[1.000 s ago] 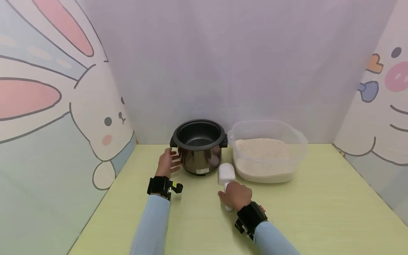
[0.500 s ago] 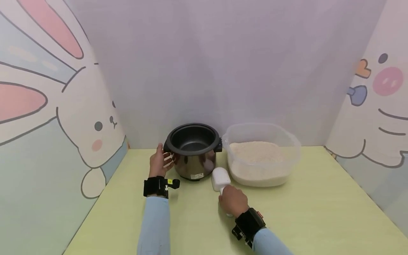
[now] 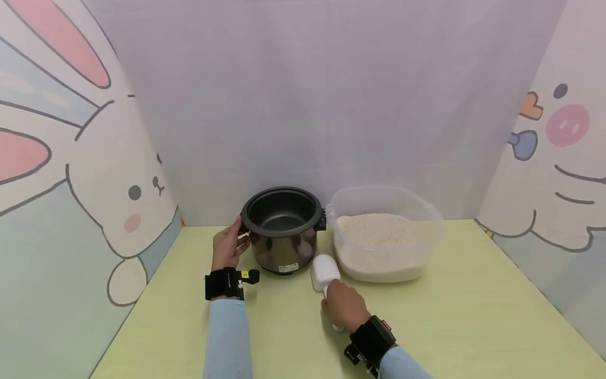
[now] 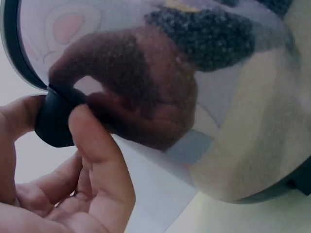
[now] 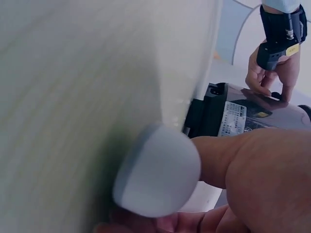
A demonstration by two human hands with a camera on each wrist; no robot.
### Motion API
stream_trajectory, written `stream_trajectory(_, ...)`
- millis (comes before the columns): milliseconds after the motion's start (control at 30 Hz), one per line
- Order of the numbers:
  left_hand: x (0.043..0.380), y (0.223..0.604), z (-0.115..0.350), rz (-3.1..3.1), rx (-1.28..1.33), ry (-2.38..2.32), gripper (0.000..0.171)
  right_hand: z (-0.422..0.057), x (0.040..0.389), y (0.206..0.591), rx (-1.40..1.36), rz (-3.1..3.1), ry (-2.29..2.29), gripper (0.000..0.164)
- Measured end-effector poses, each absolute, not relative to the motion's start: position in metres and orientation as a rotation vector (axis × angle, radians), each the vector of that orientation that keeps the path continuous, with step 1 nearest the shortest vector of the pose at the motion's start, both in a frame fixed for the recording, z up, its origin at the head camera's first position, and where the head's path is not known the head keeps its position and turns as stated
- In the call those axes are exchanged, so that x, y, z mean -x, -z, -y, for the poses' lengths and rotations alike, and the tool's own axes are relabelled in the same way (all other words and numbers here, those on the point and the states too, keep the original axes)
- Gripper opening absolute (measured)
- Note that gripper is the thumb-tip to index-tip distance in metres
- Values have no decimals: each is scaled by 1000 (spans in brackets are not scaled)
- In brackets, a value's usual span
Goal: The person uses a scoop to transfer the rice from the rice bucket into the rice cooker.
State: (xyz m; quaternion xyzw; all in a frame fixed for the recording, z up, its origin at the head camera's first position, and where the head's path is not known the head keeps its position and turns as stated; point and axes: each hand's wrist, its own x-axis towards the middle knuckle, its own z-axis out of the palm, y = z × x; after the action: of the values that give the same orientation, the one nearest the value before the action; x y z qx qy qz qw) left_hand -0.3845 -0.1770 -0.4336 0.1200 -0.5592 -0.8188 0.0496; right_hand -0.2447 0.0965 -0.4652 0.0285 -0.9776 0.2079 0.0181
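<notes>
A rice cooker (image 3: 284,247) without a lid, dark and shiny with a black rim, stands upright at the back of the table. My left hand (image 3: 228,246) is at its left side. In the left wrist view, the thumb and a finger pinch the small black side handle (image 4: 58,116). My right hand (image 3: 346,305) grips the handle of a white scoop (image 3: 325,272), whose bowl is turned downward close over the table, in front of the cooker. From the right wrist, the rounded handle end (image 5: 160,170) pokes out of the curled fingers.
Right of the cooker stands a clear plastic tub (image 3: 433,226) partly filled with pale grains like rice (image 3: 379,231). A plain curtain (image 3: 312,105) hangs behind the pale yellow-green table (image 3: 464,316). Cartoon-printed panels (image 3: 109,221) flank both sides.
My left hand has moved from beside the cooker onto its left handle and taken hold there. The scoop in my right hand has turned slightly. The head view has shifted a little.
</notes>
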Motion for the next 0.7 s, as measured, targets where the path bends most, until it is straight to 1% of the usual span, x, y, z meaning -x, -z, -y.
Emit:
stream_trajectory(267, 386, 431, 170, 1606, -330, 2516, 24, -105, 242, 456, -133, 3052, -711, 17)
stream_trajectory(500, 387, 433, 165, 1480, -367, 2514, 28, -111, 239, 455, -247, 3008, -742, 15)
stream_trajectory(700, 390, 435, 162, 1519, -371, 2441, 31, -113, 236, 444, -187, 3008, -587, 18)
